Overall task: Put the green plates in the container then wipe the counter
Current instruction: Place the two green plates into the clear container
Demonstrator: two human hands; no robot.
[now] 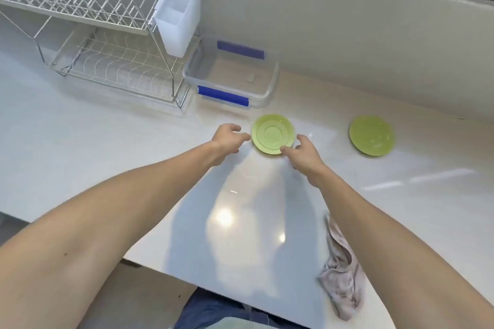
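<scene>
Both hands are staying loosely open beside one green plate (272, 133), left hand (229, 139) and right hand (303, 153) holding nothing. The plate is lying just in front of the clear container (263, 93); another green plate (371, 139) is lying well right of it.

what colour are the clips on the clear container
Blue: the clips on the clear container show best in the head view.

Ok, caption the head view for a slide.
Both hands reach for the nearer green plate beside the clear container.
</scene>
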